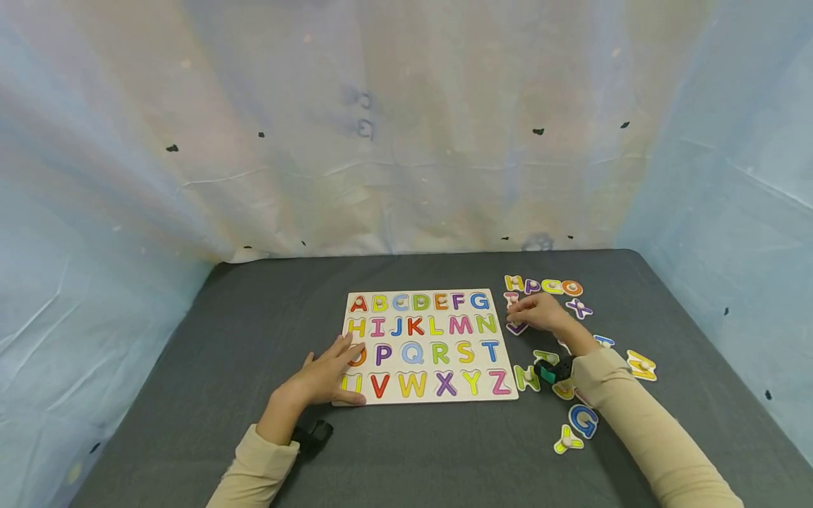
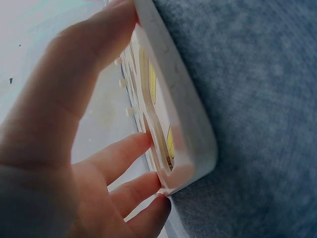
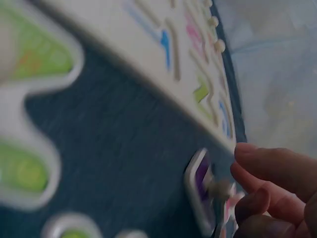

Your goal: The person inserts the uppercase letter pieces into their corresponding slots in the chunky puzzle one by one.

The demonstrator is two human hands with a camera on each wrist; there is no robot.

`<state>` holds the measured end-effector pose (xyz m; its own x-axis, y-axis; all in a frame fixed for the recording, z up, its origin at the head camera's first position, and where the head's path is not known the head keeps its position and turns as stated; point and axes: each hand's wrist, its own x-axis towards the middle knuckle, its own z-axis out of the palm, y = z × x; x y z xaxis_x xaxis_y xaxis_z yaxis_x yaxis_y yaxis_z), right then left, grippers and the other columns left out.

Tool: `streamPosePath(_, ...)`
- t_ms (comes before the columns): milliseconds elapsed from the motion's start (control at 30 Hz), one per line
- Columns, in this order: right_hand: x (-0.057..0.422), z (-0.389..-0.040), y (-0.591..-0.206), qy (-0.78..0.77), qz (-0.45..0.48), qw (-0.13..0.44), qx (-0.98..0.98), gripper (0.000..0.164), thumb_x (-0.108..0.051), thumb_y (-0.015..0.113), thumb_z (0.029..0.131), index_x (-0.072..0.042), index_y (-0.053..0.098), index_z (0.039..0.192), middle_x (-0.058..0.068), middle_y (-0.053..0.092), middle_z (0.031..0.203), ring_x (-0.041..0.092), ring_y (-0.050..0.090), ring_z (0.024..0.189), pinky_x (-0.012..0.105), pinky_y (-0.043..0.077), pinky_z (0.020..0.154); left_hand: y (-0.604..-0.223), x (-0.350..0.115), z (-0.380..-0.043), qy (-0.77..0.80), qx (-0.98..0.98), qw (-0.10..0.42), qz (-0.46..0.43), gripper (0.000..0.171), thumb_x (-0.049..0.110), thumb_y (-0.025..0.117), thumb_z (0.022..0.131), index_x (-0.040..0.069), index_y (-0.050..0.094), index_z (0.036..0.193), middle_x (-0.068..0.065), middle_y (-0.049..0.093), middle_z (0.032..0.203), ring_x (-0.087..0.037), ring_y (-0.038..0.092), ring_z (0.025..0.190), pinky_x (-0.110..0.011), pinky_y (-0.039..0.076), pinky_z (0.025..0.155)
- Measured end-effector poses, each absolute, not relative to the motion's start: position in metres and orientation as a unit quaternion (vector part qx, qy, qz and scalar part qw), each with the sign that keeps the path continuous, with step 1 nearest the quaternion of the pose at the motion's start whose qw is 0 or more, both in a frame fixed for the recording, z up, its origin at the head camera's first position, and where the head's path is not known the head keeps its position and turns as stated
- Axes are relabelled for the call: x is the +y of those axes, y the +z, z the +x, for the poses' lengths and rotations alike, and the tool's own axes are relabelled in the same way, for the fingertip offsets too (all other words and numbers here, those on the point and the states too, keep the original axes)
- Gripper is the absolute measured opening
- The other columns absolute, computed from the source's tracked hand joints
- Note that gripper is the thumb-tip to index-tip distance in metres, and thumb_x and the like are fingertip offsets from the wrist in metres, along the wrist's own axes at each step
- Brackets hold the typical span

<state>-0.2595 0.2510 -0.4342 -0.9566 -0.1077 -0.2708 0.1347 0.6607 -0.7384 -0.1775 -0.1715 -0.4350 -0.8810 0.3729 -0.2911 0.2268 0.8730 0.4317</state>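
Left hand [image 1: 320, 374] is resting on the near-left corner of the one letter board [image 1: 424, 338], fingers spread, thumb well apart, gripping no letter piece. Board is lying flat on the dark surface [image 1: 444, 451]; six seated pieces [image 1: 379, 303], apparently A to F, are showing knobs along the far row. Just off the board's right edge, toward its far end, one pink letter piece [image 1: 511, 298] is lying right at the fingers of the right hand [image 1: 540, 312], on their board side; its long axis looks to be running fore-aft, near end hidden. One purple letter piece [image 1: 517, 329] is lying just nearer the person, below those fingers. Right hand is clearly the closer one for both. Its fingers are sitting partly curled; can't tell if they're holding either. Counting those two, at least fourteen loose pieces [image 1: 641, 365] are lying right of the board, others being partly hidden by the right sleeve [image 1: 654, 430].
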Motion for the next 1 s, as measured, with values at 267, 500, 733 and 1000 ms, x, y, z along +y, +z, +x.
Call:
streamPosePath(267,0.266,-0.254,-0.437,-0.403,0.002,0.154,0.902,0.031,-0.020,0.069,0.089,0.003,0.070,0.109,-0.011,0.064,0.074,0.006,0.044,0.063,0.022,0.036,0.057,-0.436,-0.172,-0.178,0.197,0.950,0.186,0.158,0.102,0.044,0.084,0.069,0.011,0.032,0.151,-0.017,0.018,0.163,-0.038,0.018,0.151,-0.075,0.013,0.110)
streamPosePath(500,0.270,-0.252,-0.441,-0.403,-0.019,0.143,0.904,0.031,-0.017,0.070,0.087,0.003,0.070,0.110,-0.008,0.068,0.078,0.007,0.044,0.064,0.023,0.037,0.057,-0.436,-0.172,-0.178,0.198,0.950,0.186,0.157,0.102,0.043,0.084,0.069,0.011,0.032,0.151,-0.017,0.018,0.162,-0.038,0.018,0.151,-0.075,0.013,0.110)
streamPosePath(733,0.270,-0.250,-0.442,-0.383,-0.052,0.126,0.914,0.028,-0.015,0.069,0.087,0.003,0.071,0.109,-0.002,0.066,0.079,0.007,0.044,0.063,0.022,0.037,0.057,-0.437,-0.172,-0.178,0.198,0.949,0.186,0.159,0.101,0.043,0.084,0.070,0.011,0.032,0.151,-0.017,0.018,0.162,-0.038,0.018,0.151,-0.075,0.013,0.109)
streamPosePath(1000,0.274,-0.248,-0.443,-0.378,-0.053,0.111,0.917,0.023,-0.017,0.073,0.085,0.004,0.072,0.092,0.001,0.071,0.079,0.006,0.047,0.067,0.021,0.036,0.059,-0.436,-0.172,-0.178,0.199,0.949,0.187,0.158,0.101,0.042,0.084,0.070,0.011,0.032,0.151,-0.017,0.017,0.163,-0.038,0.017,0.151,-0.075,0.013,0.110)
